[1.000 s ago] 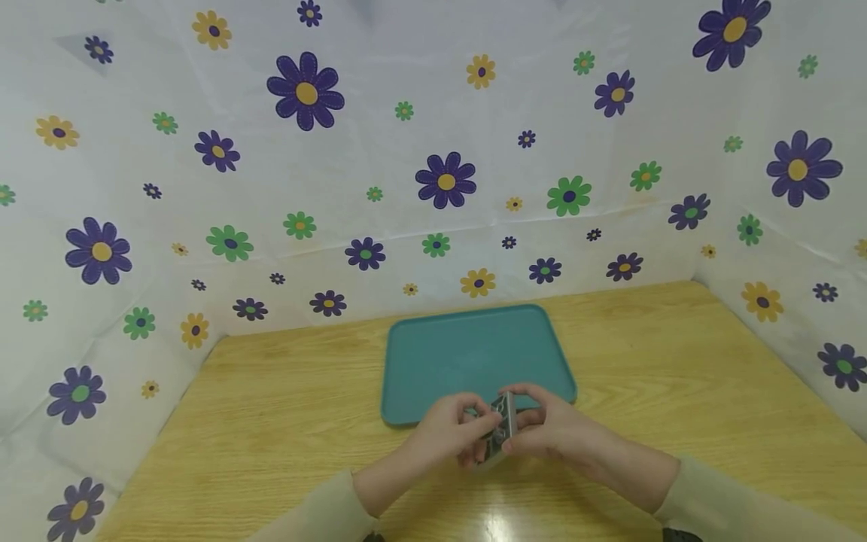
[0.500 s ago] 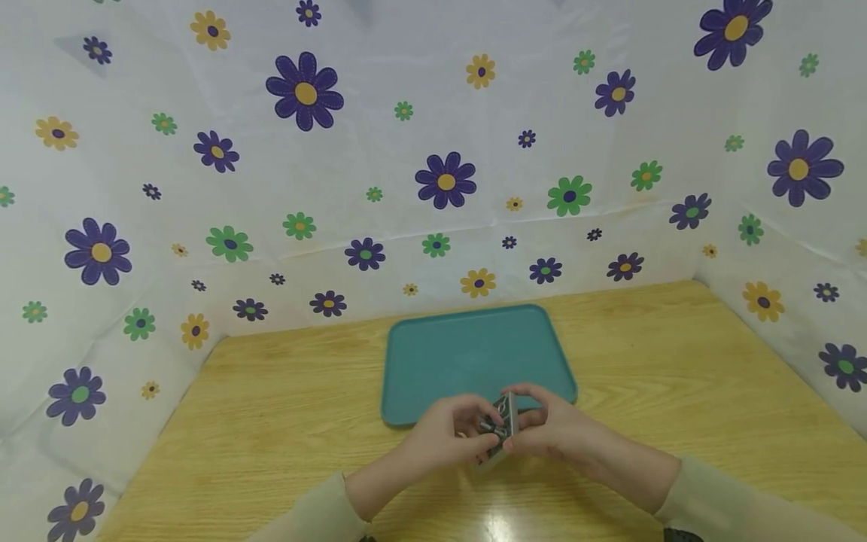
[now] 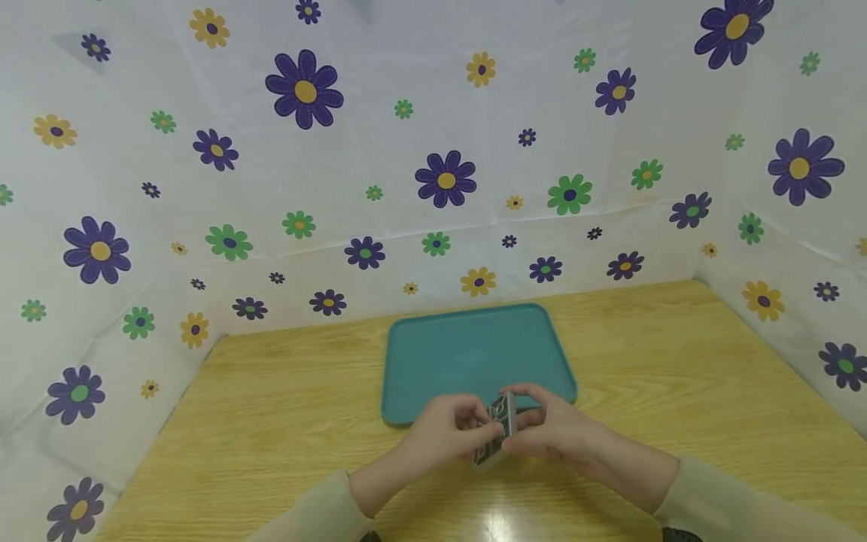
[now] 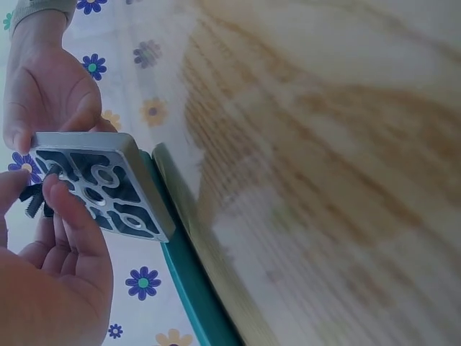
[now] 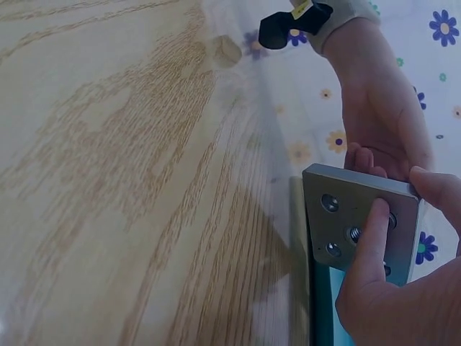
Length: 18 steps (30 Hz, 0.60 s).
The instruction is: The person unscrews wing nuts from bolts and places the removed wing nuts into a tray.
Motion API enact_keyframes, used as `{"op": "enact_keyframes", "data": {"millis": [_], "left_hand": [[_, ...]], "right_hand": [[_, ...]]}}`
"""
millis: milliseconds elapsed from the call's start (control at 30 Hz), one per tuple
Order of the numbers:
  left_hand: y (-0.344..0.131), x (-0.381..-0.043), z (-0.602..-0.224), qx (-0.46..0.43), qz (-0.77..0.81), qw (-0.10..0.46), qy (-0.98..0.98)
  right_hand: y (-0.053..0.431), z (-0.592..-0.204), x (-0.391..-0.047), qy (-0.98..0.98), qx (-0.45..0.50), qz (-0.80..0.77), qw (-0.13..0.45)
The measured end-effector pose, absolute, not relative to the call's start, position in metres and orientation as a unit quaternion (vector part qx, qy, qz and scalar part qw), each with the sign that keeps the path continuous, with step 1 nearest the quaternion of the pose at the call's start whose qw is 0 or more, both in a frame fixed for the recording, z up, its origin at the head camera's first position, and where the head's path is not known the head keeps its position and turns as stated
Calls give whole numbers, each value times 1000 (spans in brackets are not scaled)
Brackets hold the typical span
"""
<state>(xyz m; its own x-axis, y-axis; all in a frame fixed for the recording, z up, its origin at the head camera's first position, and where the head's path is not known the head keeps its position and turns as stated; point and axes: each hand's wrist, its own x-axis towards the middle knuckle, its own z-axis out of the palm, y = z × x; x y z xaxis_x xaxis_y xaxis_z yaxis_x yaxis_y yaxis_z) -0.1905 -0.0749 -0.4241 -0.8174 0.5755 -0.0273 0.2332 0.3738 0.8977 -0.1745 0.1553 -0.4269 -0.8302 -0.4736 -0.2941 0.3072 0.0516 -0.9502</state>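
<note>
A square metal plate [image 4: 115, 143] stands tilted between both hands. Its recessed side, with ribs and round bosses, faces the left hand [image 3: 443, 430]; the flatter side with several holes shows in the right wrist view. The right hand [image 3: 565, 430] grips the plate by its edges, one finger lying across the flat face near a hole. In the left wrist view, the left thumb and fingers pinch a dark bolt [image 4: 34, 205] with a threaded shank. Another threaded end [image 4: 54, 170] shows at a corner hole of the plate. The fingers partly hide both.
A teal tray [image 3: 474, 361] lies on the wooden table [image 3: 291, 391] just beyond the hands. White cloth [image 3: 379, 143] with printed flowers walls the back and sides. A dark wrist strap [image 5: 295, 21] shows by the left sleeve.
Half a second ago the left fingers were spread wider, with a shiny bolt showing between them. Now the thumb has moved in against the plate. The right hand and plate have hardly moved.
</note>
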Motion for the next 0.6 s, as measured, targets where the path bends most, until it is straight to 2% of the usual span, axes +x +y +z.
{"op": "enact_keyframes", "data": {"millis": [400, 600], "left_hand": [[-71, -193, -426, 243, 452, 137, 847], [-69, -193, -425, 239, 457, 152, 844]], "right_hand": [[151, -427, -174, 686, -65, -674, 268], [151, -426, -173, 690, -66, -670, 266]]}}
